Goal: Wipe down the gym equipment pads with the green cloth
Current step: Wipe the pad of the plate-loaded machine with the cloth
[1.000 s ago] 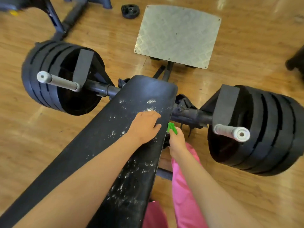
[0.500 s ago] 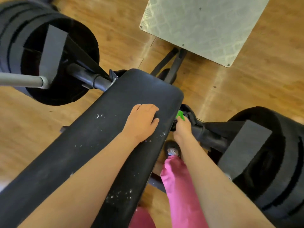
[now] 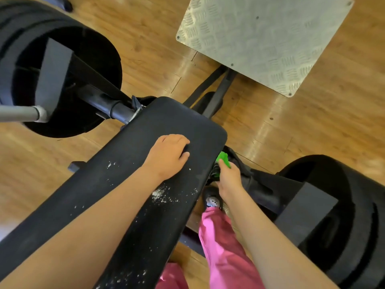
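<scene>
Right hand [image 3: 229, 178] lower, green cloth [image 3: 224, 159] perhaps off-pad [image 3: 129, 184].

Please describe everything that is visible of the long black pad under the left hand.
The black pad is long and flat with rounded corners, covered in matte, leather-like material. It runs diagonally from lower left to its far end near the centre. White powdery specks lie scattered on it. The left hand rests palm-down near the far end; the right hand, gripping the green cloth, is at its right edge.
</scene>
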Demonstrator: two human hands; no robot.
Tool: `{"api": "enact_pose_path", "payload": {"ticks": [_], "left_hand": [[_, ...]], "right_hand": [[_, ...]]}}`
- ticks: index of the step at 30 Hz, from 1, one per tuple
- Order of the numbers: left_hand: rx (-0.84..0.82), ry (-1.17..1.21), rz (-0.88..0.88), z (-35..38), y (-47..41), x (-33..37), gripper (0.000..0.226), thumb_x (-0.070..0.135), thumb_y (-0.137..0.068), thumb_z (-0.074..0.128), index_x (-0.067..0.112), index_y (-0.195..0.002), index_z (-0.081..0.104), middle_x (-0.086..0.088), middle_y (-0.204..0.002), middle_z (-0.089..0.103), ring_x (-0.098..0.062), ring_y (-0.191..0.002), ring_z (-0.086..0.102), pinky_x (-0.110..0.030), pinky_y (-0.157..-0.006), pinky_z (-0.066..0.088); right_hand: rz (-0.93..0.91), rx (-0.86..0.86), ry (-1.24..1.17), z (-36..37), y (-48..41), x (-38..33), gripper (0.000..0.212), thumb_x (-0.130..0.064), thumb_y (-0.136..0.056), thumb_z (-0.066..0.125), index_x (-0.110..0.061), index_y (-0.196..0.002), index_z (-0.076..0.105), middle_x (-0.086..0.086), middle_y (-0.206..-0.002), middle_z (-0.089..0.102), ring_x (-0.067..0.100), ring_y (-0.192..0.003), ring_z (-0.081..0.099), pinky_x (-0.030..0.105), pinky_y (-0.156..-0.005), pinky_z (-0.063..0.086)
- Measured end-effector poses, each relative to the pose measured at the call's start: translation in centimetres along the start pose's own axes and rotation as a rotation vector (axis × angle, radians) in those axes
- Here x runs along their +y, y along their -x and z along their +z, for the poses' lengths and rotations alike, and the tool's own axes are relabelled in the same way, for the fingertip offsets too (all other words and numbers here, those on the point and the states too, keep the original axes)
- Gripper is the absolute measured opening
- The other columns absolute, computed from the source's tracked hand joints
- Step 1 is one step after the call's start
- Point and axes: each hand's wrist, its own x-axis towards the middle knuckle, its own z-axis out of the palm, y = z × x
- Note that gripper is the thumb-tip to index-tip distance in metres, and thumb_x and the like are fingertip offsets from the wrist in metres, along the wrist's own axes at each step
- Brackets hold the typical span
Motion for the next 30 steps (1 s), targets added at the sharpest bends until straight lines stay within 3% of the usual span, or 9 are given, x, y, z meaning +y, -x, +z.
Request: {"api": "enact_pose_path", "payload": {"ticks": [4,10,14,19,22,23,25,27,30], "left_hand": [[-0.057,-0.034,0.005,0.2,0.2,-0.1,0.041,0.031,-0.097,0.047,0.016,-0.135,0.048,0.002,-0.145,0.043,-0.015,-0.135,0.037,-0.033,-0.111,0.027],[0.017,0.002,-0.041,-1.0,-0.4,-1.8,0.039,0.027,-0.095,0.051,0.015,-0.132,0.051,-0.001,-0.14,0.049,-0.019,-0.131,0.042,-0.036,-0.111,0.031],[0.038,-0.037,-0.173,-1.8,-0.4,-5.3,0.043,0.027,-0.093,0.054,0.013,-0.134,0.05,-0.004,-0.141,0.048,-0.022,-0.133,0.04,-0.038,-0.111,0.031],[0.139,-0.011,-0.335,-2.9,0.1,-8.8,0.046,0.028,-0.091,0.058,0.01,-0.132,0.048,-0.008,-0.134,0.052,-0.027,-0.124,0.047,-0.044,-0.104,0.039],[0.13,0.201,-0.524,-3.1,0.7,-11.2,0.055,0.049,-0.084,0.059,0.019,-0.128,0.048,-0.004,-0.123,0.056,-0.025,-0.115,0.053,-0.046,-0.097,0.046],[0.101,0.295,-0.608,-3.1,0.9,-11.8,0.063,0.063,-0.079,0.055,0.022,-0.128,0.048,-0.002,-0.124,0.057,-0.024,-0.115,0.055,-0.045,-0.097,0.046],[-0.044,0.354,-0.756,-2.9,1.3,-12.4,0.077,0.078,-0.078,0.044,0.024,-0.133,0.047,-0.003,-0.126,0.058,-0.025,-0.116,0.055,-0.041,-0.097,0.044],[-0.142,0.255,-0.824,-2.6,1.3,-12.3,0.082,0.08,-0.078,0.034,0.021,-0.133,0.048,-0.004,-0.112,0.063,-0.025,-0.103,0.058,-0.037,-0.086,0.045],[-0.118,0.18,-0.807,-2.6,0.9,-11.8,0.09,0.086,-0.071,0.024,0.023,-0.13,0.049,0.001,-0.086,0.063,-0.021,-0.081,0.061,-0.037,-0.075,0.05]], "right_hand": [[-0.148,0.072,0.196,0.2,-0.5,-2.2,0.018,-0.018,-0.096,0.051,-0.006,-0.107,0.058,0.011,-0.095,0.061,0.026,-0.086,0.055,0.033,-0.073,0.041],[-0.497,0.11,0.526,-1.0,-3.2,-8.1,0.014,-0.018,-0.096,0.052,-0.01,-0.106,0.059,0.001,-0.091,0.057,0.019,-0.085,0.052,0.027,-0.07,0.034],[-0.398,0.023,0.542,-1.1,-7.2,-8.8,0.013,-0.017,-0.097,0.051,-0.013,-0.104,0.06,0.003,-0.093,0.059,0.023,-0.086,0.054,0.031,-0.072,0.042],[-0.242,-0.083,0.396,0.7,-9.9,-8.2,0.016,-0.019,-0.099,0.046,-0.014,-0.1,0.061,0.004,-0.087,0.06,0.02,-0.082,0.051,0.028,-0.06,0.037],[-0.175,-0.169,0.448,1.1,-12.2,-8.6,0.017,-0.028,-0.095,0.052,-0.019,-0.091,0.067,0.005,-0.102,0.067,0.025,-0.097,0.06,0.035,-0.078,0.048],[-0.173,-0.202,0.478,1.3,-12.6,-9.0,0.018,-0.029,-0.094,0.054,-0.021,-0.089,0.068,0.005,-0.103,0.067,0.025,-0.098,0.061,0.038,-0.08,0.049],[-0.212,-0.285,0.571,2.1,-12.2,-10.7,0.018,-0.023,-0.095,0.055,-0.021,-0.084,0.068,0.003,-0.093,0.067,0.02,-0.087,0.061,0.031,-0.068,0.048],[-0.294,-0.4,0.688,3.9,-11.8,-12.6,0.017,-0.02,-0.096,0.055,-0.02,-0.084,0.067,-0.002,-0.082,0.064,0.015,-0.078,0.057,0.027,-0.065,0.042],[-0.384,-0.524,0.851,7.9,-11.6,-14.9,0.014,-0.023,-0.096,0.055,-0.015,-0.095,0.066,-0.005,-0.077,0.058,0.012,-0.074,0.051,0.027,-0.066,0.039]]}}
